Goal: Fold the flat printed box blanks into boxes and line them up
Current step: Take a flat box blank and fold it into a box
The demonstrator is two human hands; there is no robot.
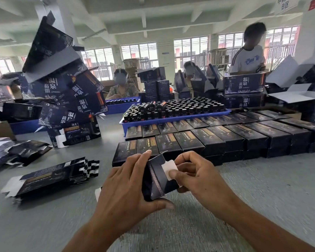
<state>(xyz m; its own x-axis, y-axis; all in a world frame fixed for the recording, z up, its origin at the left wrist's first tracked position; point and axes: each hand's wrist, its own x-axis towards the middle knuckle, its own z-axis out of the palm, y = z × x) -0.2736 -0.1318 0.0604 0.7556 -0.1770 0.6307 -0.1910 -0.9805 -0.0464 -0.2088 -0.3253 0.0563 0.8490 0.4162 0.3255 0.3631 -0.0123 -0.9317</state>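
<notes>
Here both hands — left hand, right hand — grip a dark box, fingers clamped; big cartons read 温泉

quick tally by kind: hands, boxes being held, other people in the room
bare hands: 2, left hand and right hand
dark printed cardboard box held in both: 1
other people: 3
total: 6

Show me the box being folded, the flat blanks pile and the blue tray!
box being folded [157, 180], head view, dark side panel.
flat blanks pile [51, 176], head view, top blank's printed face.
blue tray [171, 119], head view, front wall.
</notes>
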